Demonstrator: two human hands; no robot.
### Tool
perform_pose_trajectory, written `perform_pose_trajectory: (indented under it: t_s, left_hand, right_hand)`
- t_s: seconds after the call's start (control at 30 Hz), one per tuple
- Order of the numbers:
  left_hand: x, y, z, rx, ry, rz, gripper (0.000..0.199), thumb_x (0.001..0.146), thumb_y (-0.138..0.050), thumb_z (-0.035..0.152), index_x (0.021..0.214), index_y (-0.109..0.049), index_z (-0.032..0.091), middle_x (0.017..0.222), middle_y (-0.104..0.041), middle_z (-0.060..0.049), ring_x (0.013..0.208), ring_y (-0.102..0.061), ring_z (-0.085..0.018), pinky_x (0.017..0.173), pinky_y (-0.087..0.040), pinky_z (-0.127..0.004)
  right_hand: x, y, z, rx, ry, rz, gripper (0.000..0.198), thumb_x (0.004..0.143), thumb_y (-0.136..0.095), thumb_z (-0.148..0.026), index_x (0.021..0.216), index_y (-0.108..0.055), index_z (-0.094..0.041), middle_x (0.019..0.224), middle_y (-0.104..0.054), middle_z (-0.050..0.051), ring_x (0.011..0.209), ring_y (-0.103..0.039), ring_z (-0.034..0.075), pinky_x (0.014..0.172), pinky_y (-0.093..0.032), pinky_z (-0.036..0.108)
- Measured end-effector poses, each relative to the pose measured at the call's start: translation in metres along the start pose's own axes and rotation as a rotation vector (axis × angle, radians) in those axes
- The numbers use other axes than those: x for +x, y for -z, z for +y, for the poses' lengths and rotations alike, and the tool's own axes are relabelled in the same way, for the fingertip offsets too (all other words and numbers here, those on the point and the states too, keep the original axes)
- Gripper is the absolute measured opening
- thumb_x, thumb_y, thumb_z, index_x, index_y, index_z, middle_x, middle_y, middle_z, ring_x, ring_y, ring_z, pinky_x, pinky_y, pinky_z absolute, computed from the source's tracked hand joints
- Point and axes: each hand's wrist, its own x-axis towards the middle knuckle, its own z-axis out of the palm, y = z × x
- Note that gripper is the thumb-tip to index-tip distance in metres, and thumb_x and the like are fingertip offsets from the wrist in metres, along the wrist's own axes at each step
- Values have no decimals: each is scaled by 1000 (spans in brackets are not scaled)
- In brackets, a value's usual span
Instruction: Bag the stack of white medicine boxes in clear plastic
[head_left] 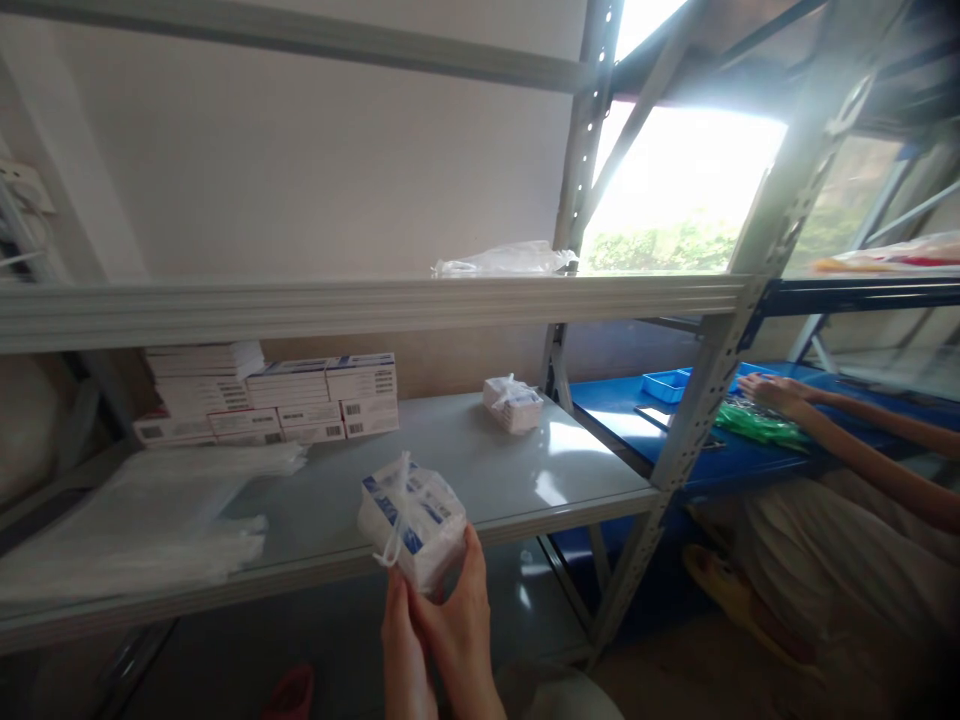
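Both my hands hold a bundle of white and blue boxes point(427, 510) wrapped in a clear plastic bag, its top knotted. My left hand point(405, 630) grips the bundle's near lower side. On its right side my right hand point(466, 610) is closed, thumb and fingers against the plastic. The bundle is just over the front edge of the grey shelf point(442, 440). A second knotted bag of boxes point(514, 402) sits farther back to the right on that shelf.
Stacked white boxes point(300, 400) stand at the back left, with flat clear plastic bags point(150, 510) before them. A shelf beam point(360, 305) crosses above; an upright point(697, 420) stands right. Beyond it, another person's hands point(772, 390) are over green packets point(761, 425) on a blue table.
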Motion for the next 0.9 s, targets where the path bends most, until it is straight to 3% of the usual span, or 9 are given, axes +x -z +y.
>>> perform_pose_trajectory:
  t_s: [0.1, 0.27, 0.37, 0.53, 0.67, 0.73, 0.9]
  left_hand:
    - [-3, -2, 6, -47, 79, 48, 36, 90, -51, 33, 118, -62, 13, 111, -68, -12, 114, -59, -29, 98, -49, -38]
    - [-5, -8, 10, -49, 63, 66, 34, 90, -49, 22, 121, -58, 14, 121, -64, -10, 117, -56, -27, 97, -50, -35]
    - [-5, -13, 8, -7, 29, 89, 33, 89, -51, 25, 116, -62, 11, 111, -68, -11, 111, -61, -27, 94, -51, -35]
    - [-9, -37, 10, 28, -117, -2, 37, 89, -50, 36, 114, -64, 12, 104, -70, -9, 106, -63, -24, 94, -50, -32]
    - [1, -83, 21, 67, -187, -128, 45, 88, -50, 41, 121, -60, 12, 119, -64, -11, 111, -60, -25, 91, -50, -32]
    - [14, -116, 26, 134, -268, -270, 49, 88, -50, 44, 128, -55, 15, 127, -59, -11, 116, -57, -26, 91, -50, -32]
    - [69, -215, 20, 350, -666, -685, 51, 95, -37, 43, 140, -42, 18, 138, -51, -8, 132, -42, -22, 109, -33, -32]
  right_hand:
    - [-2, -4, 1, 29, -12, 21, 81, 60, -74, -41, 130, -44, -13, 126, -56, 18, 117, -54, 34, 96, -47, 44]
    - [4, -2, -5, 64, -20, 8, 81, 60, -74, -38, 130, -43, -12, 126, -55, 18, 117, -53, 33, 98, -45, 44]
    - [16, 7, -13, 73, 80, -27, 77, 60, -73, -30, 130, -44, -14, 127, -54, 15, 118, -52, 30, 100, -44, 42]
    - [42, 21, -29, 86, 162, -24, 78, 59, -71, -26, 131, -44, -17, 127, -53, 13, 116, -53, 28, 97, -47, 41]
    - [90, 32, -41, 136, 243, 33, 80, 61, -71, -31, 134, -42, -16, 132, -49, 15, 121, -49, 29, 94, -48, 41]
    - [130, 39, -44, 172, 261, 71, 84, 63, -70, -38, 136, -38, -13, 136, -46, 17, 123, -46, 29, 92, -50, 40]
    - [252, 50, -20, 227, 262, 195, 90, 64, -66, -51, 137, -32, -11, 138, -42, 20, 124, -46, 28, 89, -50, 37]
